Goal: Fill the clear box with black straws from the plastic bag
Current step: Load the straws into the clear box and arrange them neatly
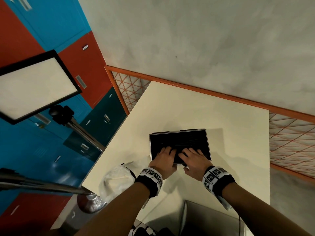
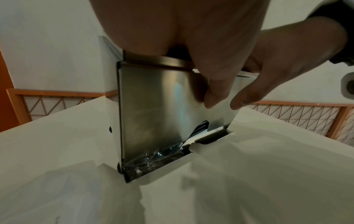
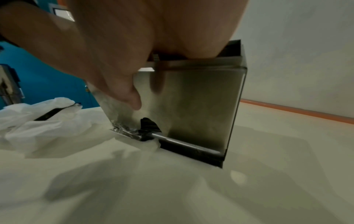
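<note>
Together two hands (image 1: pixel 180 159), one clear box (image 1: pixel 179 142), one plastic bag (image 1: pixel 117 178).

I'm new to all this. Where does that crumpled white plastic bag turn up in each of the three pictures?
Head view: plastic bag lies lower left of centre on the table, beside the left hand.
Left wrist view: not in it.
Right wrist view: plastic bag at the left edge, left of the clear box.
Shared landmark: the clear box, under both hands; right hand.
</note>
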